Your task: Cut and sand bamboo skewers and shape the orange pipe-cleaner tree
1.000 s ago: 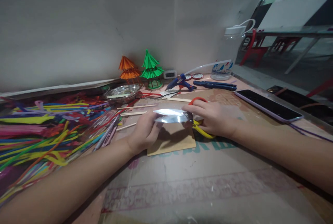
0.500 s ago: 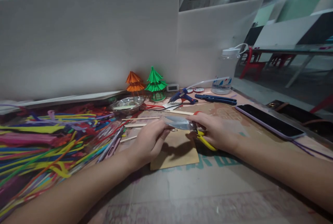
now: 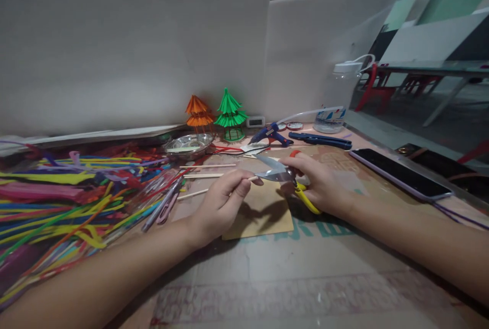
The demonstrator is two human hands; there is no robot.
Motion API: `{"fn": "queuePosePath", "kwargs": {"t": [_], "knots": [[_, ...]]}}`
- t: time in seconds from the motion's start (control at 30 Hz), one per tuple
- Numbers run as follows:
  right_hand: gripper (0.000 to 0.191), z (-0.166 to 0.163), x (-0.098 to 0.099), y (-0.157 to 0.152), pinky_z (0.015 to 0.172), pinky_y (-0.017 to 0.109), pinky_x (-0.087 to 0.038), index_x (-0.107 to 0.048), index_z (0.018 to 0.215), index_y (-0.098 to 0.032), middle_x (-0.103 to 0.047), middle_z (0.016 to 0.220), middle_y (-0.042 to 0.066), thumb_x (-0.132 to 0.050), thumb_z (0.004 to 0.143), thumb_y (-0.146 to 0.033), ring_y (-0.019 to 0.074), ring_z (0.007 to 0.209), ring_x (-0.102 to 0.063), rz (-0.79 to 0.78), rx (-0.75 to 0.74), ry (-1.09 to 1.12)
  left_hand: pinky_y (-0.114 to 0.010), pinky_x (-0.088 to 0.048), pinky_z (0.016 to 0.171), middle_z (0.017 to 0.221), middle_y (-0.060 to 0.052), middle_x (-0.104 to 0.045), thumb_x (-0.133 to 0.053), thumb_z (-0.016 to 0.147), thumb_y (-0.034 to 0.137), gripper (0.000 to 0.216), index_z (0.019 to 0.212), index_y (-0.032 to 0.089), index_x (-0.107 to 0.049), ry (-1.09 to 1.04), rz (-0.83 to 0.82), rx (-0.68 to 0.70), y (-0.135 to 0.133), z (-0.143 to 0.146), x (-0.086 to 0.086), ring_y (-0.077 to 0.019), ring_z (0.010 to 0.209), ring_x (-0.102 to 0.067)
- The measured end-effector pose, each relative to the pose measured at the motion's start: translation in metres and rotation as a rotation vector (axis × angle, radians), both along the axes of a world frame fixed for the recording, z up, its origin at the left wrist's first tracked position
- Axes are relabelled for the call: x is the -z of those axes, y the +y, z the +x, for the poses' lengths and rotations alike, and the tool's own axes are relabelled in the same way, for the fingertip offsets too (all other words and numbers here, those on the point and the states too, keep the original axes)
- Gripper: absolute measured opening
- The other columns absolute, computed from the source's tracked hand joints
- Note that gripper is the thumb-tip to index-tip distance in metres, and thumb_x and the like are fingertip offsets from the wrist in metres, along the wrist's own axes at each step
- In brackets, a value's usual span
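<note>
Your left hand (image 3: 225,199) pinches a thin wooden stick (image 3: 253,179) between thumb and bent fingers, with just a short end showing; that close grip probably steadies the tip beside the blades. Your right hand (image 3: 321,179) holds the scissors (image 3: 282,174) by their red and yellow handles, the blades parted and pointing left toward that end. Whether they touch the stick, you cannot tell from here. Both hands work above the tan square board (image 3: 263,214), raised off it, which likely leaves room for the blades.

More sticks (image 3: 208,166) lie just left of and beyond the board, seemingly laid within easy reach, while the glue gun (image 3: 269,134) rests at the far side, apart from your fingers.

Your left forearm slants in from the near left, knuckles up; your right comes from the near right, its wrist fairly straight.
</note>
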State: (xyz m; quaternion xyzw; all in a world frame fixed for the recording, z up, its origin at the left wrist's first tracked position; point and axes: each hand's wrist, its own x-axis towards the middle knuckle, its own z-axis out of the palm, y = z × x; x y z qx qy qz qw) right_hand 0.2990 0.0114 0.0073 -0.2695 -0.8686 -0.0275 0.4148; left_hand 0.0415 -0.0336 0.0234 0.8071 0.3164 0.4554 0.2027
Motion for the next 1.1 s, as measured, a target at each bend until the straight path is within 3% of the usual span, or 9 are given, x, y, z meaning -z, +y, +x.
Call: {"fn": "queuePosePath", "kwargs": {"t": [0.17, 0.37, 0.6, 1.1], "knots": [[0.041, 0.001, -0.001, -0.002, 0.066, 0.031, -0.048, -0.055, 0.128, -0.023, -0.061, 0.099, 0.007, -0.064, 0.092, -0.04, 0.0203, 0.08, -0.059, 0.02, 0.015, -0.117, -0.031, -0.05, 0.068, 0.085, -0.003, -0.065, -0.044, 0.103, 0.038, 0.022, 0.1, 0.022, -0.058, -0.014, -0.001, -0.039, -0.001, 0.002, 0.01, -0.0173, 0.074, -0.06], [0.038, 0.002, -0.004, -0.005, 0.066, 0.032, -0.048, -0.056, 0.129, -0.02, -0.06, 0.099, 0.01, -0.058, 0.094, -0.036, 0.0215, 0.081, -0.058, 0.086, 0.003, -0.2, -0.037, -0.056, 0.076, 0.092, -0.006, -0.07, -0.044, 0.101, 0.039, 0.026, 0.096, 0.023, -0.064, -0.055, -0.077, -0.035, 0.003, 0.0, 0.016, -0.0244, 0.089, -0.067], [0.043, 0.002, -0.003, -0.003, 0.068, 0.031, -0.048, -0.055, 0.13, -0.02, -0.059, 0.099, 0.009, -0.064, 0.09, -0.032, 0.0212, 0.083, -0.058, 0.076, -0.022, -0.216, -0.039, -0.059, 0.077, 0.095, -0.008, -0.072, -0.052, 0.097, 0.039, 0.023, 0.097, 0.023, -0.069, -0.097, -0.151, -0.056, 0.006, -0.002, 0.023, -0.0276, 0.094, -0.069], [0.036, 0.002, -0.005, -0.004, 0.063, 0.029, -0.043, -0.061, 0.122, -0.018, -0.062, 0.095, 0.008, -0.062, 0.093, -0.04, 0.0187, 0.078, -0.059, 0.087, -0.016, -0.238, -0.041, -0.058, 0.08, 0.091, -0.008, -0.071, -0.047, 0.099, 0.037, 0.027, 0.099, 0.021, -0.069, 0.04, -0.007, -0.083, 0.01, -0.004, 0.024, -0.0279, 0.097, -0.067]]}}
